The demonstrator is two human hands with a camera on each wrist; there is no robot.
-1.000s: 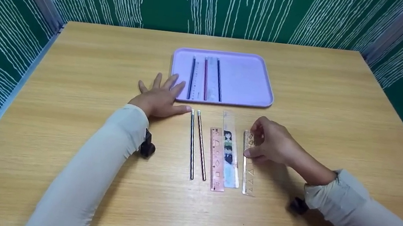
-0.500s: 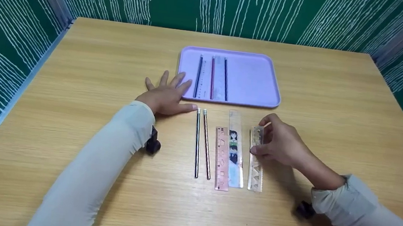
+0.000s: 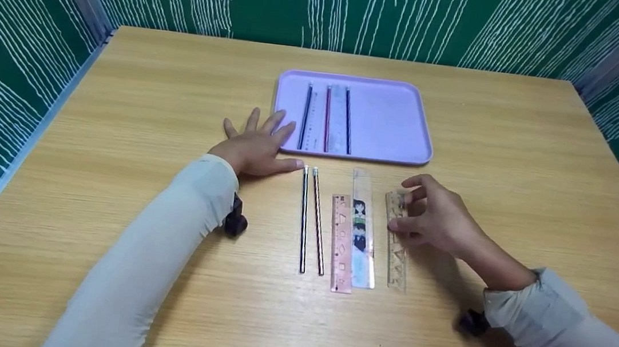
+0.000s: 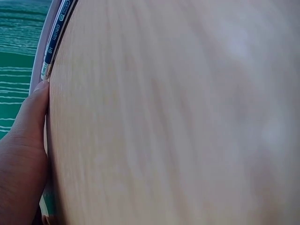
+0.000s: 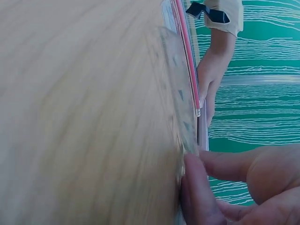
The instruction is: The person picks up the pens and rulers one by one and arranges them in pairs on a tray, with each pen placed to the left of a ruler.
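My left hand (image 3: 254, 147) lies with fingers spread at the near left corner of the purple tray (image 3: 389, 124). Its thumb tip is right at the top end of a dark striped pencil (image 3: 304, 222); the left wrist view shows this pencil (image 4: 57, 35) marked HB. Beside that lies a reddish striped pencil (image 3: 318, 223), then a pink ruler (image 3: 341, 251) with cut-out shapes and a longer clear ruler (image 3: 360, 239) with cartoon figures. At the right of the row, my right hand (image 3: 437, 215) pinches a clear stencil ruler (image 3: 396, 263) between thumb and fingers near its upper half.
On the tray's left half, several pencils and rulers lie side by side, among them a red pencil (image 3: 326, 119) and a pale ruler (image 3: 338, 122). The wooden table (image 3: 122, 90) ends at green walls (image 3: 270, 2) with white streaks.
The clear stencil ruler in my right hand has turned over from its edge to lie flatter and has shifted slightly right. The left hand keeps its place; the head view swung slightly.
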